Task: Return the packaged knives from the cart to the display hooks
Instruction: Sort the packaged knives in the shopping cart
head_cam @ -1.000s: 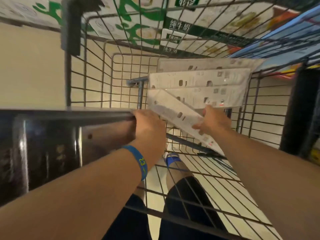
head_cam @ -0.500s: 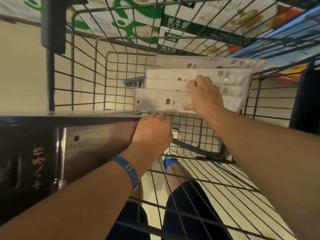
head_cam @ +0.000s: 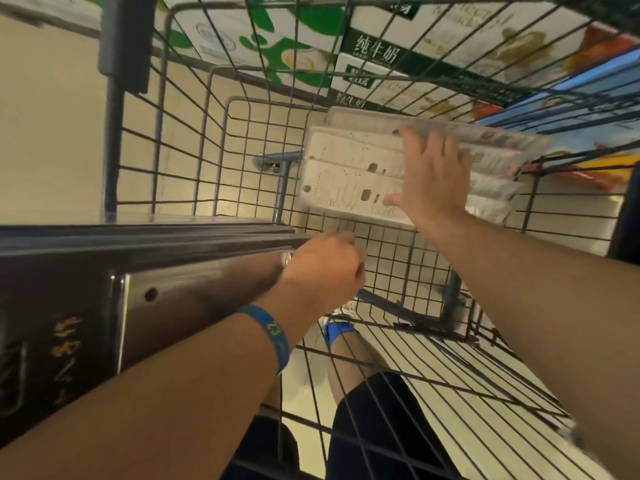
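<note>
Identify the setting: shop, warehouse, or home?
Most likely a supermarket aisle: a wire shopping cart, printed milk cases stacked beyond it, and flat packaged knives lying in the cart's basket.

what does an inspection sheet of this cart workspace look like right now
surface: wire shopping cart, mesh floor and walls
job's things: packaged knives, a fanned stack with white backs up at the cart's far side; display hooks not in view
clutter: nothing seen
hands: right hand lies flat on the stack, fingers straight; left hand grips the cart handle, blue wristband on its wrist
cables: nothing seen
surroundings: milk cartons beyond the cart; cream floor
</note>
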`<state>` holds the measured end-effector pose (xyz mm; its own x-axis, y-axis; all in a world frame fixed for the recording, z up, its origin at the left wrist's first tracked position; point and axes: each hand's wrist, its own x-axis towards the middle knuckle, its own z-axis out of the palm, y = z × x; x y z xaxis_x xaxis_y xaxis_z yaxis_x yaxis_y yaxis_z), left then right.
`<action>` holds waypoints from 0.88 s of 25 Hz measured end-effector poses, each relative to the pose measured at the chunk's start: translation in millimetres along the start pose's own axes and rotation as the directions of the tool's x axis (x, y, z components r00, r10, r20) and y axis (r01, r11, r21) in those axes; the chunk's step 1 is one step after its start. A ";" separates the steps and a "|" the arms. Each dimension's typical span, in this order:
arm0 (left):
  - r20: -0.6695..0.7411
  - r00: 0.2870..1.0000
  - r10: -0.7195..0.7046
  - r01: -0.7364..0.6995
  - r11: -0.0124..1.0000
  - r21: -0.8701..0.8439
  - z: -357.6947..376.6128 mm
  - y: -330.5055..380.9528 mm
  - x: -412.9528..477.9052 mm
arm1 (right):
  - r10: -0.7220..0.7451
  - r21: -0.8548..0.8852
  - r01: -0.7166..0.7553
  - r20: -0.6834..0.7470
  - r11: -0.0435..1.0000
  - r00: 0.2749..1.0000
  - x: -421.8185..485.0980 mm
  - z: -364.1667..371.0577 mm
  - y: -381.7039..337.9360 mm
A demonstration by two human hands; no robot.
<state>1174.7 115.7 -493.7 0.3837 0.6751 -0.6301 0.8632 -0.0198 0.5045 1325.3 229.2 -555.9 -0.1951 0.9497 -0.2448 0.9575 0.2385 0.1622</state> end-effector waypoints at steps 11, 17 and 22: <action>0.425 0.791 -0.441 0.199 -0.472 -0.859 -12.6 -6.9 29.6 | -0.144 0.059 0.132 0.369 0.990 0.918 -32.6 -7.3 -15.8; 0.402 0.865 -0.300 0.180 -0.562 -0.808 -7.4 3.3 40.3 | -0.041 0.126 0.019 0.177 0.992 0.983 -73.3 -17.8 -44.1; 0.389 0.817 -0.425 0.018 -0.656 -0.755 5.9 1.3 42.6 | -0.363 0.383 0.266 0.207 0.885 0.909 -66.5 -37.9 -52.2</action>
<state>1194.1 140.0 -523.4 0.0743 0.2736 -0.9590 -0.8067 0.5818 0.1035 1280.2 161.3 -511.8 -0.4805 0.7347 -0.4789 0.8766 0.3856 -0.2880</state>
